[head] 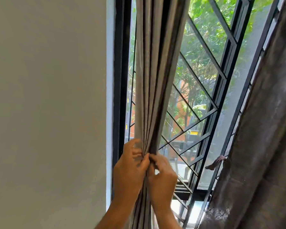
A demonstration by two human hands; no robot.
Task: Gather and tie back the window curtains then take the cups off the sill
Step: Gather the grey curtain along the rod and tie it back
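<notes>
The left grey curtain (153, 76) hangs bunched into tight folds at the left side of the window. My left hand (130, 166) grips the bundle from the left, fingers curled around the folds. From the right, my right hand (162, 177) pinches the same bundle, thumb and fingers pressed into it. The two hands touch at the curtain. A darker right curtain (261, 129) hangs gathered at the right, with a knotted tie (216, 162) sticking out of it. No cups are in view.
A plain wall (48, 104) fills the left half. The black window frame (120, 80) and a diagonal metal grille (203, 100) stand behind the curtains. The sill (177, 207) shows only as a pale strip low down. Trees and buildings lie outside.
</notes>
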